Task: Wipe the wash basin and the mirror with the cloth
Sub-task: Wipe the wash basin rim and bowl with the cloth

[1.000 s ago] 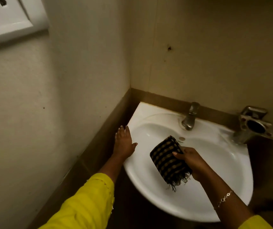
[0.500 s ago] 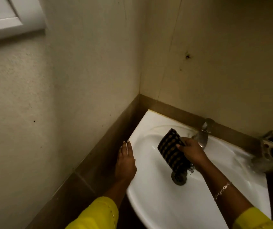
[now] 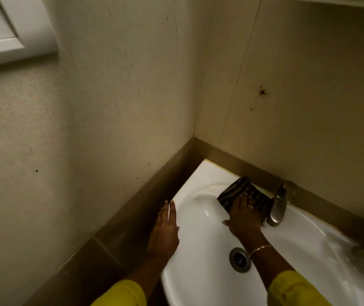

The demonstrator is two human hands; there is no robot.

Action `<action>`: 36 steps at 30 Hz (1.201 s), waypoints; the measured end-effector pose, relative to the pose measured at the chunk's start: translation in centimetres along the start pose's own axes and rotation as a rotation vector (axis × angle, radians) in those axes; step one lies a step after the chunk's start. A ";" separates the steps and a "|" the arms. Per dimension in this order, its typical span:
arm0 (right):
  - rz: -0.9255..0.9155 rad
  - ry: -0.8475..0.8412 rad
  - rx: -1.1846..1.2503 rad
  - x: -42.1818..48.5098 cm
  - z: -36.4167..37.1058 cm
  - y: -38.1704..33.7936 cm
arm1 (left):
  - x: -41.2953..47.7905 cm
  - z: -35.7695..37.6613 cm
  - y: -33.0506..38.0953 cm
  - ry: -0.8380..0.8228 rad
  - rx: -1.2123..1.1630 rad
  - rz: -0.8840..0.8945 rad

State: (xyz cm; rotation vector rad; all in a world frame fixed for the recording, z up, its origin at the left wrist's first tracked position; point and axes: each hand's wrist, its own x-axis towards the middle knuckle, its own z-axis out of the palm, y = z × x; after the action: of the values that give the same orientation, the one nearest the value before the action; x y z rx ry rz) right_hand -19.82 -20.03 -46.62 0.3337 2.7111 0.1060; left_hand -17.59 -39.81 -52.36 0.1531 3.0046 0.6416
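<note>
Now pressing the dark checked cloth (image 3: 244,196) flat with the right hand (image 3: 244,219), fingers spread over it, on the back rim of the white wash basin (image 3: 203,283), just left of the tap (image 3: 278,207); half a second ago gripping it lower, over the drain (image 3: 240,259). Still resting the left hand (image 3: 165,230) open and flat on the basin's left rim, holding nothing. Showing no mirror.
</note>
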 end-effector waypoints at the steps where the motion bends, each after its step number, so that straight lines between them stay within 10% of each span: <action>1: 0.002 0.040 0.029 0.4 0.5 0.1 | 0.0 0.0 0.0 -0.002 -0.002 -0.006; 7: -0.071 0.272 0.126 2.2 1.1 1.4 | 0.3 0.0 0.1 -0.019 0.022 -0.023; 36: -0.256 0.314 0.165 7.6 1.7 0.3 | 0.1 -0.1 0.1 0.022 -0.033 -0.015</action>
State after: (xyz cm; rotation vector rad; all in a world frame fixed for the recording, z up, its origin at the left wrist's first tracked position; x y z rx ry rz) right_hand -25.83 -17.80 -51.07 0.0126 3.0543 -0.1523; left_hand -17.73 -39.77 -52.25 0.1227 3.0114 0.6962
